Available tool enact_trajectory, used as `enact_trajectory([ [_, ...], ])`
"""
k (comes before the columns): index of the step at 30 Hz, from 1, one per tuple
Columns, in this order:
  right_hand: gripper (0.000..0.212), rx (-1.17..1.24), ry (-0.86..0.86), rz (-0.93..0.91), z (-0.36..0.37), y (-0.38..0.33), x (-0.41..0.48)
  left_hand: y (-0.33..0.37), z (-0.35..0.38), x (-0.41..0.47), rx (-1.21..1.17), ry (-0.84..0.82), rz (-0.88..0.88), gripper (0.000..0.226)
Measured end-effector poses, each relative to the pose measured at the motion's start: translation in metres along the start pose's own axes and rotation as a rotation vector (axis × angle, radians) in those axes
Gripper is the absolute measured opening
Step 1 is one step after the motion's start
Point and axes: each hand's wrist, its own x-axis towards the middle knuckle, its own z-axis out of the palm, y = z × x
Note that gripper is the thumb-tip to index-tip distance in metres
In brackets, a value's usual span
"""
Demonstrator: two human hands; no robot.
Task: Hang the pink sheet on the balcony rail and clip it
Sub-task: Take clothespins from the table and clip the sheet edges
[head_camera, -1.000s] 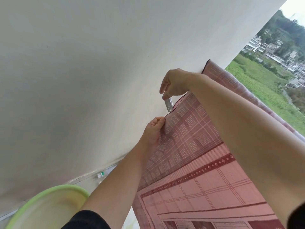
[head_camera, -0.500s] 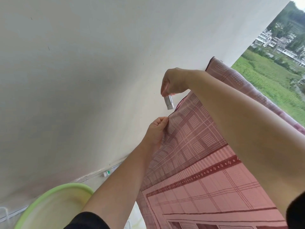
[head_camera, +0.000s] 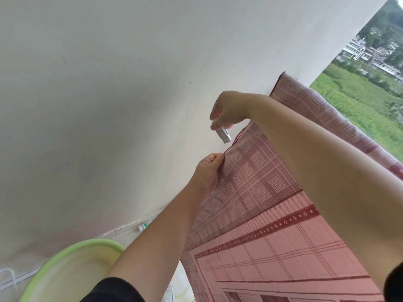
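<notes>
The pink sheet (head_camera: 272,225), checked with dark red bands, hangs draped over the balcony rail, which the cloth hides. My left hand (head_camera: 208,171) pinches the sheet's left edge close to the white wall. Just above it, my right hand (head_camera: 227,111) holds a small silver clip (head_camera: 223,135) that points down toward that edge, a short gap away from the cloth. My right forearm crosses over the top of the sheet.
A white wall (head_camera: 109,94) fills the left and top, right beside the sheet's edge. A light green basin (head_camera: 72,269) sits on the floor at lower left. Fields and buildings (head_camera: 370,68) lie beyond the rail at right.
The view has drifted slightly; both hands stay almost where they were, the left still pinching the edge and the right holding the clip just above it.
</notes>
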Motion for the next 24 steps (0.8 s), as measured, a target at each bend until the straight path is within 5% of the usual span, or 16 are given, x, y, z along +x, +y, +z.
enact_trajectory([
  [6,0.029,0.257,0.2,0.093,-0.006,-0.004,0.0,0.008,0.013,0.007,0.06,-0.052,-0.017,0.035],
  [9,0.012,0.31,0.26,0.156,-0.007,-0.002,-0.002,0.012,0.013,0.007,0.033,-0.128,-0.046,0.056],
  [11,0.021,0.318,0.287,0.18,-0.007,-0.002,-0.002,0.011,0.007,0.007,-0.012,-0.198,-0.023,0.057],
  [18,0.04,0.265,0.225,0.227,-0.009,-0.005,-0.004,0.013,0.006,0.006,-0.131,-0.132,0.021,0.039],
  [24,0.032,0.226,0.163,0.216,-0.004,-0.007,-0.01,0.019,0.002,0.001,-0.153,-0.153,0.006,0.039],
])
